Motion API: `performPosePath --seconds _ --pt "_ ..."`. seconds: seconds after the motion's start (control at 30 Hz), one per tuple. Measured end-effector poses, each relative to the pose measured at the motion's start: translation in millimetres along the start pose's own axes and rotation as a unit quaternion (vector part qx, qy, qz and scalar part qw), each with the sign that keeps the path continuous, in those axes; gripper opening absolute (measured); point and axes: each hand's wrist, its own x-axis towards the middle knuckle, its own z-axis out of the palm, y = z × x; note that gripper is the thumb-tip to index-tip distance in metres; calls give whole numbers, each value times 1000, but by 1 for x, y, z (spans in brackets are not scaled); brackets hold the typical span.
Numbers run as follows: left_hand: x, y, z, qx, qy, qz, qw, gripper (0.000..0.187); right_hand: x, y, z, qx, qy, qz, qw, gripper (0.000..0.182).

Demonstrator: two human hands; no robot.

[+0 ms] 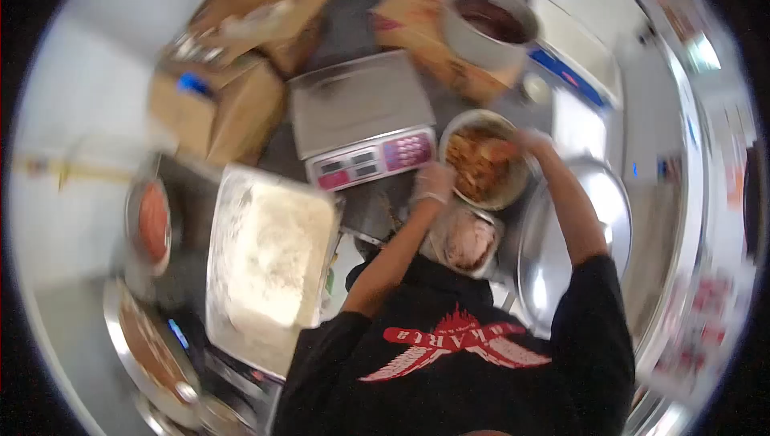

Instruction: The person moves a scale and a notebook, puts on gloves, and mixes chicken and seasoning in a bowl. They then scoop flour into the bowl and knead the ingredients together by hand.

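Observation:
A round white bowl (517, 187) holds orange-brown food pieces (479, 165), with a lighter orange piece on its right side. My left hand (434, 182), in a clear glove, is at the bowl's lower left rim; whether it grips the rim I cannot make out. My right hand (531, 144) is at the bowl's upper right edge, its fingers smeared by motion. Just below the bowl sits a clear container (439, 237) with pale pink, meat-like food (472, 242). A scale (361, 107) with a metal plate and pink keypad stands left of the bowl.
A white tub of pale powder (273, 255) lies at the left. Open cardboard boxes (241, 107) stand behind it. A pot of dark contents (485, 23) rests on a carton (401, 15). A large metal lid (561, 235) is at the right. Bowls of reddish (154, 222) and brown food (148, 348) line the left.

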Motion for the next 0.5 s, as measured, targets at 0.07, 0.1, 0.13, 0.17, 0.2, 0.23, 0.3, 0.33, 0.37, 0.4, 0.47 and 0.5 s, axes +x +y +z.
performPosePath --seconds 0.07,0.1,0.13,0.17,0.2,0.23,0.3,0.33,0.37,0.4,0.47,0.5 --pt "21 -19 43 -59 31 -71 995 26 -13 -4 -16 -26 15 -94 995 63" --pt "19 -14 40 -80 88 -60 991 28 -1 2 -15 -45 22 -113 992 67" --pt "16 -8 31 -102 81 -68 989 28 -60 -40 -62 -13 28 -128 991 65" --pt "13 -3 23 -123 68 -67 988 27 -124 -87 -113 19 32 -143 989 64" --pt "12 4 24 -148 96 -72 982 29 -104 -70 -108 -29 19 -156 987 58" --pt "11 11 22 -170 121 -66 976 31 -73 -39 -110 -73 13 -159 985 52" --pt "0 35 -16 -182 124 -76 972 32 -36 6 -117 -102 52 -233 966 44" --pt "-7 48 -35 -191 124 -81 970 33 -44 7 -132 -125 91 -240 958 40" --pt "-14 56 -48 -216 145 -75 963 34 -56 10 -149 -147 133 -249 948 36" --pt "-20 61 -60 -238 167 -69 954 34 -72 7 -160 -107 209 -259 937 31" --pt "-39 69 -91 -257 176 -51 949 36 -134 -45 -202 -65 189 -199 959 34" --pt "-55 74 -113 -261 180 -57 947 36 -163 -70 -219 -41 177 -169 969 36"
